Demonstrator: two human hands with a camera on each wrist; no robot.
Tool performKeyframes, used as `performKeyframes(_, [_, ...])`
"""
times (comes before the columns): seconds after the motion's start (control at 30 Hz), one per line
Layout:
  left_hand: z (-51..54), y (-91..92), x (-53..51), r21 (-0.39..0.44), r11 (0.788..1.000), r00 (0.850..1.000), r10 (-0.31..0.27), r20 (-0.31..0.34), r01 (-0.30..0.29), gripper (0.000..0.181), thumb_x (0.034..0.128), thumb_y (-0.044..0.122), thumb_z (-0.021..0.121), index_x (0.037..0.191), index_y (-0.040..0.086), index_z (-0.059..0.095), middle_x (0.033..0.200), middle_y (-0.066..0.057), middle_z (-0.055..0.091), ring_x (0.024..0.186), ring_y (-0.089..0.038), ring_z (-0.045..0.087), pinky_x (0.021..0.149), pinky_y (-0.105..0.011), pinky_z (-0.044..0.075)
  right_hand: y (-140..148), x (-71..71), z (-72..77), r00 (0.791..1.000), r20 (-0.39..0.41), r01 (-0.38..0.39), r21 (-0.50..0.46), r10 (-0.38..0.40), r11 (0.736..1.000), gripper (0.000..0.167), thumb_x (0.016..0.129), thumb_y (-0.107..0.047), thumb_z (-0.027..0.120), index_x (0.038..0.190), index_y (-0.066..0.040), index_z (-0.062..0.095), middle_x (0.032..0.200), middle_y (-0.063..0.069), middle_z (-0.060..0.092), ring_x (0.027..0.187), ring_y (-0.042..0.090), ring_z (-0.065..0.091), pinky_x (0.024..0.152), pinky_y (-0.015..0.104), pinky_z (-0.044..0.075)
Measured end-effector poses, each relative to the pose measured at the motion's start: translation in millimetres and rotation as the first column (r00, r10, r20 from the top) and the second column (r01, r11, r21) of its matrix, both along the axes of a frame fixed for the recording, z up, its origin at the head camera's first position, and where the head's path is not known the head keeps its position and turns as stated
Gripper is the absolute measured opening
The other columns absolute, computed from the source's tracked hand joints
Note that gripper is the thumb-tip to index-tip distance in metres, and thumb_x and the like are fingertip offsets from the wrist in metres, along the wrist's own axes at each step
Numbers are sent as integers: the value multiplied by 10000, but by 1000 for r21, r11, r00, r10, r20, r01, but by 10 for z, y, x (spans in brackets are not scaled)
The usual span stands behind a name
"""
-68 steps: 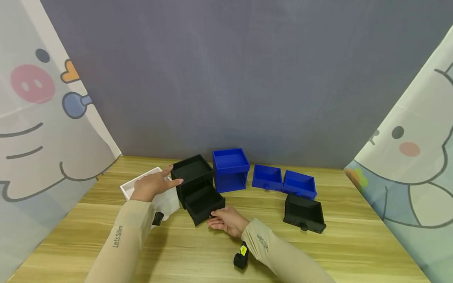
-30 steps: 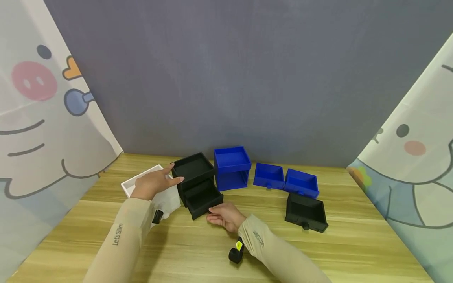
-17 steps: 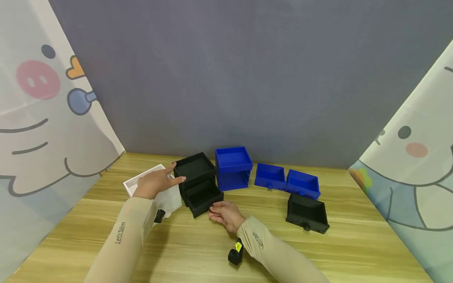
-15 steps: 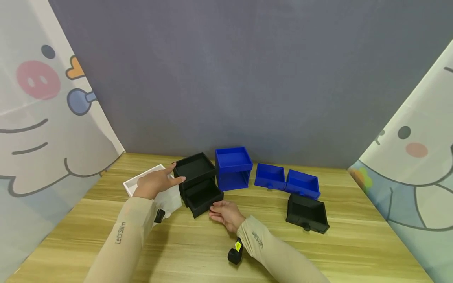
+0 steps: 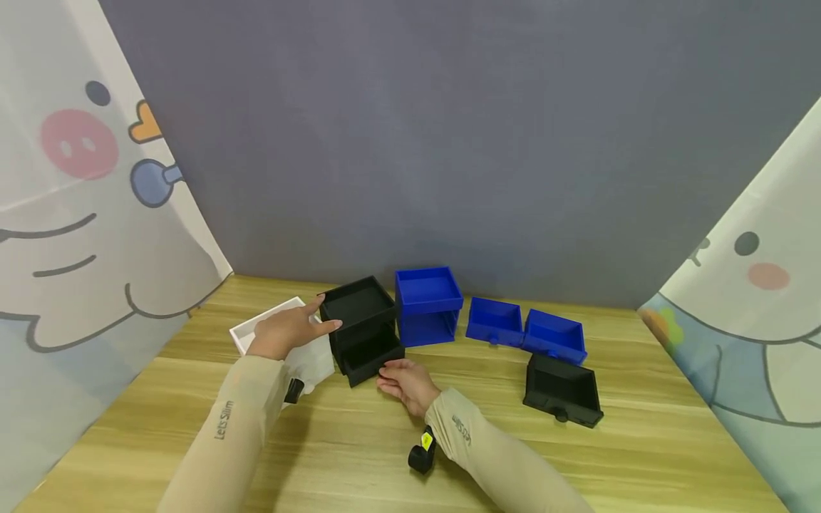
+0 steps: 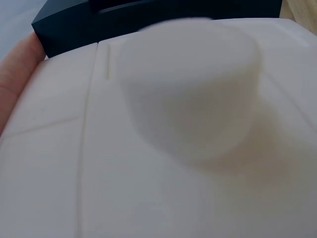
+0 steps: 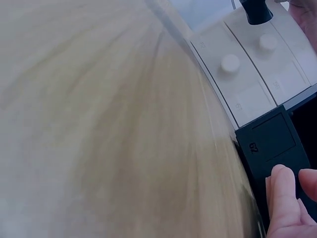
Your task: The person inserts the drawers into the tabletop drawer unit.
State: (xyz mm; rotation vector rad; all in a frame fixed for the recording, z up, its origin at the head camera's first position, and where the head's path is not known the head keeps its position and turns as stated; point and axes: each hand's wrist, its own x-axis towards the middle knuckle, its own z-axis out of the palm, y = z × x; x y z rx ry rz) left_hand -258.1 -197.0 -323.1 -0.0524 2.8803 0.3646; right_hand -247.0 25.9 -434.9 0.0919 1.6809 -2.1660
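Note:
A small black cabinet (image 5: 358, 306) with a shallow tray top stands left of centre. Its lower black drawer (image 5: 368, 362) sticks partly out of the front, and the slot above it holds no drawer. My right hand (image 5: 409, 385) pinches this drawer's front at the knob; in the right wrist view its fingertips (image 7: 282, 183) are at the front panel marked 62. My left hand (image 5: 287, 331) steadies the cabinet's left side, thumb and fingers spread along the top edge. Beneath that hand is a white drawer cabinet (image 5: 314, 363), whose round white knob (image 6: 190, 89) fills the left wrist view.
Right of the black cabinet stands a blue cabinet (image 5: 428, 292) with an open front. Two loose blue drawers (image 5: 495, 320) lie farther right, and a loose black drawer (image 5: 563, 388) lies in front of them. A grey partition (image 5: 410, 142) rises behind the table.
My right hand has moved away from me with the black drawer, which now sits deeper in its cabinet. My left hand keeps its place on the cabinet. The head view has shifted slightly.

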Motion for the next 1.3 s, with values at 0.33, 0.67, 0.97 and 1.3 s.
performKeyframes(0.33, [27, -1, -2, 11, 1000, 1000, -1, 9, 1, 925, 850, 766, 393, 1548, 193, 192, 1383, -280, 450, 923, -376, 598, 631, -449, 419, -84, -62, -1, 999, -5, 42, 19, -42, 999, 231, 889, 83, 596, 1110, 122, 544, 842, 129, 653, 657, 110, 650, 692, 242, 540])
performKeyframes(0.67, [51, -6, -2, 22, 999, 999, -37, 1, 37, 929, 856, 752, 408, 1545, 166, 195, 1342, -278, 494, 810, -291, 596, 581, -404, 419, -154, -90, -5, 996, -17, 90, -4, -90, 996, 193, 877, 111, 591, 1063, 129, 543, 838, 146, 642, 634, 111, 638, 720, 290, 546])
performKeyframes(0.97, [50, -5, -8, 17, 999, 1000, -28, 5, 27, 940, 845, 770, 396, 1548, 184, 185, 1285, -266, 545, 726, -266, 561, 579, -398, 397, -210, -107, 15, 992, -18, 121, 5, -121, 993, 247, 871, 102, 602, 1109, 146, 551, 831, 148, 657, 628, 102, 643, 674, 242, 541])
performKeyframes(1.3, [58, -2, 2, 16, 999, 999, -35, 9, 35, 933, 853, 753, 412, 1548, 173, 186, 1308, -270, 527, 723, -250, 565, 577, -389, 409, -253, -139, 21, 991, -28, 135, 23, -134, 991, 207, 870, 116, 589, 1073, 136, 552, 811, 149, 643, 609, 93, 636, 657, 228, 538])
